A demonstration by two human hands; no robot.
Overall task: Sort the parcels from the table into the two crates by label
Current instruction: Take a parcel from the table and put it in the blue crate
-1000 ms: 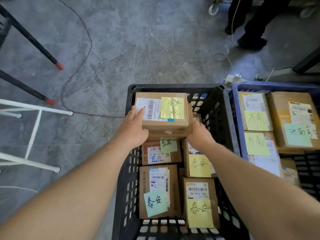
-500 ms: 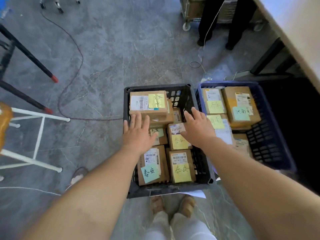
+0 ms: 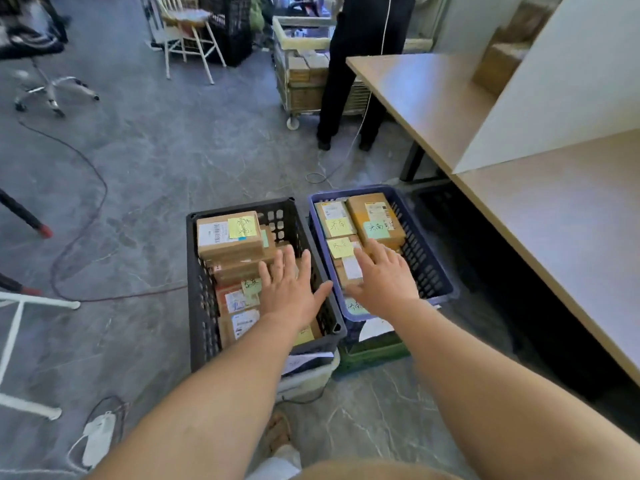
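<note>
Two crates stand side by side on the floor. The black crate (image 3: pixel 199 289) holds several cardboard parcels; the topmost parcel (image 3: pixel 227 237), with a yellow note, lies at its far end. The blue crate (image 3: pixel 427 271) to its right holds parcels too, among them one with a green note (image 3: pixel 375 216). My left hand (image 3: pixel 289 292) hovers open above the black crate's right side, holding nothing. My right hand (image 3: pixel 381 277) hovers open over the blue crate's near half, fingers spread. The wooden table (image 3: pixel 554 216) runs along the right.
A person in dark trousers (image 3: pixel 353 71) stands beyond the crates beside a wheeled cart (image 3: pixel 301 77) of boxes. A white chair (image 3: pixel 188 36) and an office chair base (image 3: pixel 52 88) are farther back. Cables (image 3: pixel 90 216) trail across the grey floor; white frame legs (image 3: pixel 20 306) stand at left.
Both hands let go of the yellow-noted parcel, which now rests on the stack in the black crate. My hands drew back and right, and the view rose.
</note>
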